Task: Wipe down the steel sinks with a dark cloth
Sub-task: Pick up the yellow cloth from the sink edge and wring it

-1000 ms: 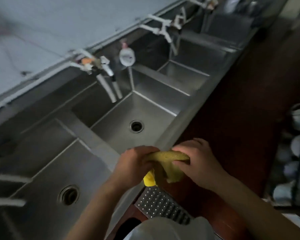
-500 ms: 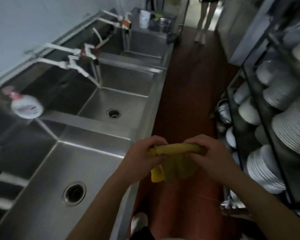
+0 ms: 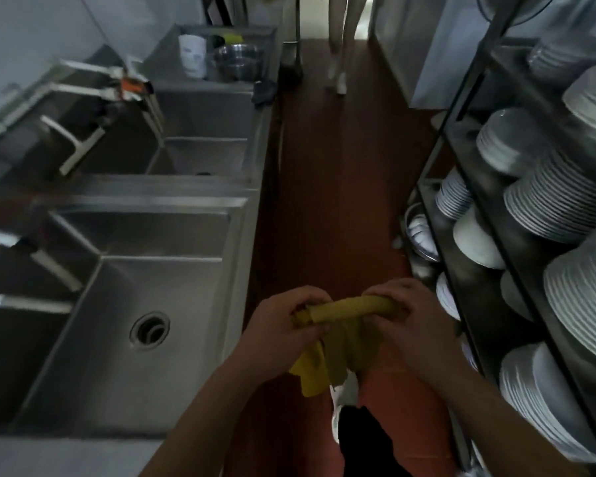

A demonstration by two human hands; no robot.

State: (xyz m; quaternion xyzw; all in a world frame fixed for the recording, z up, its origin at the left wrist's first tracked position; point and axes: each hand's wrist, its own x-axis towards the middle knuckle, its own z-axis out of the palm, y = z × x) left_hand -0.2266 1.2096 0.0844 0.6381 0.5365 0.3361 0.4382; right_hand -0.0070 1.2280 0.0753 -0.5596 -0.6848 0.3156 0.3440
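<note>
Faucet spouts (image 3: 54, 273) are jutting over the near sink basin (image 3: 124, 339) from its left; the plate rack (image 3: 516, 235) is crowding the aisle's right.

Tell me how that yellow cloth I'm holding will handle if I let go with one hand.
Probably floppy: the yellow cloth sags in loose folds below the rolled part stretched between the left hand and right hand. It likely unrolls and dangles. It looks light, and being soft, should not break.

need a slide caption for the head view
Both hands, left and right, twist a yellow cloth over the floor beside steel sinks.
</note>
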